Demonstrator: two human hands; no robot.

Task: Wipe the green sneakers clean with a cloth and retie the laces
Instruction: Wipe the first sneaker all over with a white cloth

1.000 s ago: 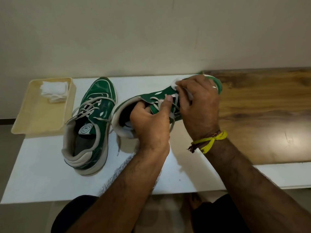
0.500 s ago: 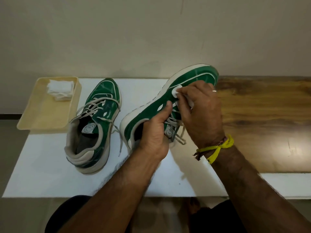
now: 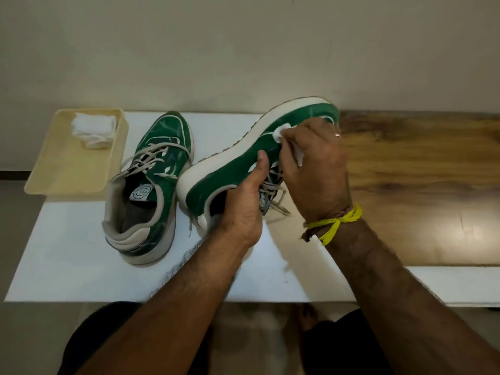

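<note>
Nearest the camera, two bare forearms reach forward over the person's dark-clad lap toward a white bench (image 3: pixel 67 266). The right wrist carries a yellow thread band (image 3: pixel 334 221) knotted beside a darker one.

The left hand (image 3: pixel 240 209) has its grip clamped on a green sneaker (image 3: pixel 232 169) at the collar, thumb pressed against the green side panel and fingers tucked out of sight into the opening. This sneaker is tipped onto its side, its cream sole turned up and away, heel near the bench and toe raised toward the wall. Its beige laces (image 3: pixel 273 193) hang loose between the two hands.

The right hand (image 3: pixel 316 169), a ring on one finger, has its grip closed around a small white cloth (image 3: pixel 278 132), pressing it against the green side panel near the toe; another bit of the cloth shows below the fingers.

Left of this, the second green sneaker (image 3: pixel 154 185) stands upright on the bench, toe toward the wall, laces slack across the tongue, just beside the held one.

Further left, a cream tray (image 3: pixel 67 169) overhangs the bench edge, holding a folded white cloth pile (image 3: pixel 93 129) in its far corner. To the right, a wooden surface (image 3: pixel 419 171) lies on the bench. A plain pale wall stands behind.
</note>
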